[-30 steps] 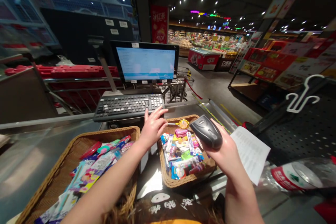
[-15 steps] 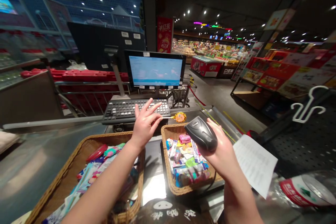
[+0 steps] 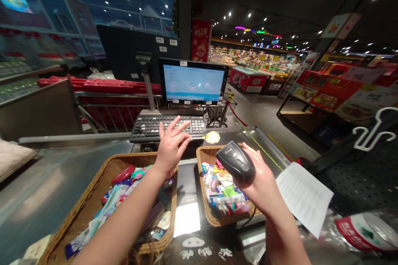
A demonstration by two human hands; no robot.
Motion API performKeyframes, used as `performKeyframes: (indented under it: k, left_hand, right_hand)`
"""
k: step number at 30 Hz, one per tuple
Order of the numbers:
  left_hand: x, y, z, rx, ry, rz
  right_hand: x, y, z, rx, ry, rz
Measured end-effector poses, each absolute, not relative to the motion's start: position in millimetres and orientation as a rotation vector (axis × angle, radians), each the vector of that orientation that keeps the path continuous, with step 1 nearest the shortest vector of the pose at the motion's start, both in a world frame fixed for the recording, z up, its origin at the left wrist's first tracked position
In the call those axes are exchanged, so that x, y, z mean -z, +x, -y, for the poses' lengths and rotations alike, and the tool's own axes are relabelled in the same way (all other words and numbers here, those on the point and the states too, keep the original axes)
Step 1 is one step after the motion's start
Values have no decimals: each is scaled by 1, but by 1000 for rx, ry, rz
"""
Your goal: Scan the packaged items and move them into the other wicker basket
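Between thumb and finger, my left hand (image 3: pixel 171 145) pinches the stick of a lollipop (image 3: pixel 212 137) in a yellow wrapper, its other fingers spread in front of the keyboard (image 3: pixel 146 127). The lollipop points right and looks brightly lit. My right hand (image 3: pixel 259 174) is wrapped round a black barcode scanner (image 3: pixel 236 160), whose head faces up and left toward the lollipop, a short gap apart. Below the scanner sits a small wicker basket (image 3: pixel 203 207) of small wrapped sweets. A larger wicker basket (image 3: pixel 77 198) of mixed packets lies under my left forearm, which hides part of it.
Behind the keyboard stands a lit monitor (image 3: pixel 194 83), with a larger dark screen (image 3: pixel 130 54) seen from behind at its left. A printed sheet (image 3: pixel 304 196) and a bottle with a red label (image 3: pixel 357 230) lie at the right, below a white hanger (image 3: pixel 373 132).
The view has shifted slightly left, so the surroundings sit further right. The lollipop now shows a bright glare on its wrapper. Both hands keep their grips.
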State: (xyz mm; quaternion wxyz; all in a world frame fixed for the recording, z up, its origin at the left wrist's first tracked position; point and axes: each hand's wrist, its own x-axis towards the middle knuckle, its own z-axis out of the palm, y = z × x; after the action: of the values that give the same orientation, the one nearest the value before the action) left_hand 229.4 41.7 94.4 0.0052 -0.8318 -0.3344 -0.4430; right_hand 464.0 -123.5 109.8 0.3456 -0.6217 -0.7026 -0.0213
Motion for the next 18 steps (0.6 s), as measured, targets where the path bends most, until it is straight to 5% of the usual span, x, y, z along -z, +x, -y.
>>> performKeyframes:
  k: [18]
  left_hand:
    - [-87,162,-30,1386,-2500,1252]
  right_hand:
    - [-108,416,107,-35,-1480,1925]
